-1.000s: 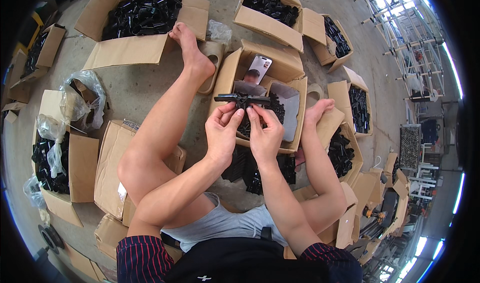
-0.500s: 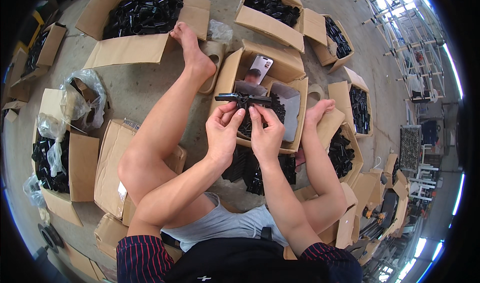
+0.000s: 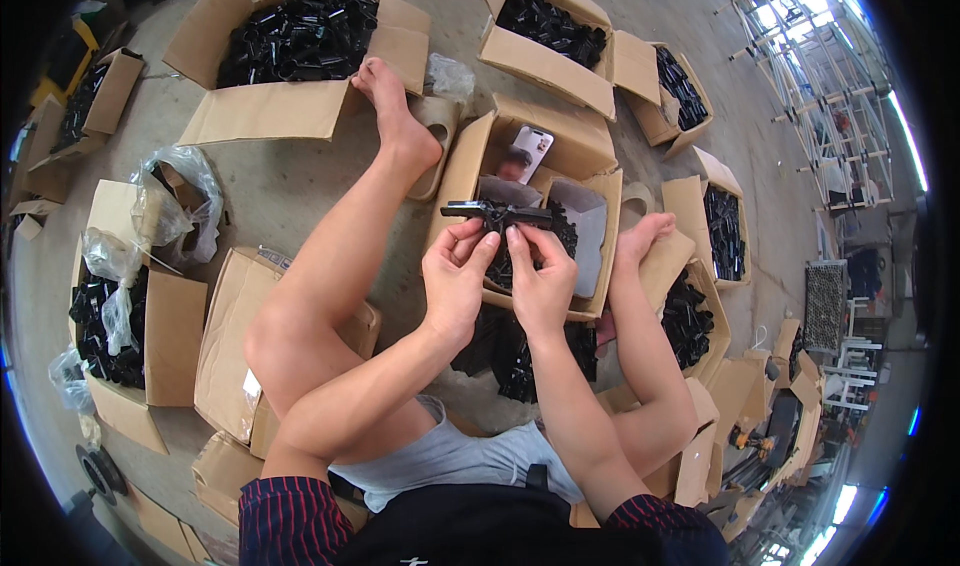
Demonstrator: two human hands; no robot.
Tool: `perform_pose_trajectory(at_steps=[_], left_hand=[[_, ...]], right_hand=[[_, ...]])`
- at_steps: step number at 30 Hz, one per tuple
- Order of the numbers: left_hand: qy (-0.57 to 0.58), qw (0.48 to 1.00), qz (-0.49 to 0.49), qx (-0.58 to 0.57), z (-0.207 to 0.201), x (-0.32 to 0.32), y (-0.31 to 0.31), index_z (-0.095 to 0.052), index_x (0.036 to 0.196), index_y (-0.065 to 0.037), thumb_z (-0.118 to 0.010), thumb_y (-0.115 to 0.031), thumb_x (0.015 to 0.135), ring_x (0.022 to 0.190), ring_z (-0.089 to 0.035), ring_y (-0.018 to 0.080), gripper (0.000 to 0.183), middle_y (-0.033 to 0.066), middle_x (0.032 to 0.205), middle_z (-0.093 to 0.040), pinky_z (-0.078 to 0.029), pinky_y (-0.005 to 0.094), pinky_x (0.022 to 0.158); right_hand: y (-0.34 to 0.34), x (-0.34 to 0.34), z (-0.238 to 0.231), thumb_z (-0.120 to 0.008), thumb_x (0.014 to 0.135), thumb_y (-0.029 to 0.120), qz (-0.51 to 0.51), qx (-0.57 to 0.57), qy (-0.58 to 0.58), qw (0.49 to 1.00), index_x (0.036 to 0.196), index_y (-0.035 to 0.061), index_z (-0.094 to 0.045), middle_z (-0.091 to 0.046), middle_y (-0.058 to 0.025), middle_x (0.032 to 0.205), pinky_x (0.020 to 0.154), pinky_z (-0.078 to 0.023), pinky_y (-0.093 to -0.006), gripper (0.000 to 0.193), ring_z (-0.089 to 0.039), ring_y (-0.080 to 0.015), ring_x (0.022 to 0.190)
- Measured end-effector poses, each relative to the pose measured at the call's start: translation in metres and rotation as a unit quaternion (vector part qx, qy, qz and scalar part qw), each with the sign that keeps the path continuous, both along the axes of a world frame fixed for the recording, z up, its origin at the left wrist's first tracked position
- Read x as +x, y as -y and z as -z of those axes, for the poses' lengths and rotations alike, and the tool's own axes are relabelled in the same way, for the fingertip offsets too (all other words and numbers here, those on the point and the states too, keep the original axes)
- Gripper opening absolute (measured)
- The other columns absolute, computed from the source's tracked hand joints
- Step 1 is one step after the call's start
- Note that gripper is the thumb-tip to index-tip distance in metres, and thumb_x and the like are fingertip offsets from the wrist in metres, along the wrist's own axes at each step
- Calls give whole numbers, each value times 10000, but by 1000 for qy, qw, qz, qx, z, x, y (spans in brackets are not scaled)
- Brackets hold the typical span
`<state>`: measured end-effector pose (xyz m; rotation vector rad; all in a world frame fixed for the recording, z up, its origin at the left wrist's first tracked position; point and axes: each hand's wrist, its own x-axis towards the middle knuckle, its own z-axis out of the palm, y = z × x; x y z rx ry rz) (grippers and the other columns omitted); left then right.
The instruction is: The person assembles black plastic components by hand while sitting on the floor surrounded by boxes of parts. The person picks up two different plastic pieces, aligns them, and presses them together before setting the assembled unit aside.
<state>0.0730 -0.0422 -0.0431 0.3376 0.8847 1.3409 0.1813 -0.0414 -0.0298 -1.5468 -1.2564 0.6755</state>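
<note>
A black, bar-shaped part [image 3: 525, 215], apparently plastic, spans both my hands over an opened cardboard box [image 3: 612, 228]. My left hand [image 3: 452, 281] pinches it from below near its middle, thumb and fingers closed. My right hand [image 3: 544, 278] grips it just beside, its thumb close to the left thumb. The joint at the middle is too small to make out. Beneath the hands, the box holds small black pieces [image 3: 563, 228] in grey-lined compartments. A phone [image 3: 532, 144] leans inside its far end.
Around my legs stand boxes of black parts: a large one [image 3: 255, 114] far left, another [image 3: 545, 64] far right, others at both sides. Black parts [image 3: 516, 366] lie between my legs. Plastic bags [image 3: 205, 201] sit at left. A metal rack [image 3: 820, 96] stands at right.
The whole view has shifted slightly, so everything appears a little lower and further right. Both hands still hold the black part, with barely any change in grip.
</note>
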Motion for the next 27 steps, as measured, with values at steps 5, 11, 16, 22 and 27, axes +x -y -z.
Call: perform_pose_trajectory(at_steps=[5,11,16,22,27], left_hand=[[-12,1000,-2,-16,-2,-1,1,-567,1183,33,-657,-5,957,1012,-639,106,246,97,1124,-691,-521,241,882],[-4,1000,-5,-13,-6,0,-1,-579,1174,2,-665,-20,958,962,-637,80,234,65,1098,-701,-510,231,855],[-8,1000,2,-20,-7,0,1,-583,1170,1,-665,-13,955,970,-638,73,230,64,1101,-705,-508,226,861],[-11,1000,0,-11,-3,0,0,-571,1185,46,-660,8,951,1032,-645,111,253,110,1136,-694,-525,245,902],[-13,1000,-4,-8,-2,1,1,-571,1186,48,-663,7,950,1027,-649,114,256,110,1130,-697,-525,244,903]], right_hand=[[1,-10,-1,-734,928,94,15,-26,-193,981,1066,-45,-727,-729,-50,950,763,-511,-222,196,-643,-77,842],[5,-10,-2,-723,935,81,33,-52,-189,980,1120,-49,-720,-729,-58,983,791,-508,-217,225,-642,-72,873],[5,-6,2,-726,941,104,35,-59,-177,982,1124,-39,-729,-714,-30,960,769,-483,-210,232,-609,-59,843],[4,-4,5,-735,942,138,34,-42,-157,986,1095,-33,-742,-709,-28,935,750,-474,-208,230,-598,-57,819],[4,-3,8,-744,935,140,36,-38,-153,987,1083,-39,-741,-719,-28,917,730,-475,-205,232,-599,-54,805]])
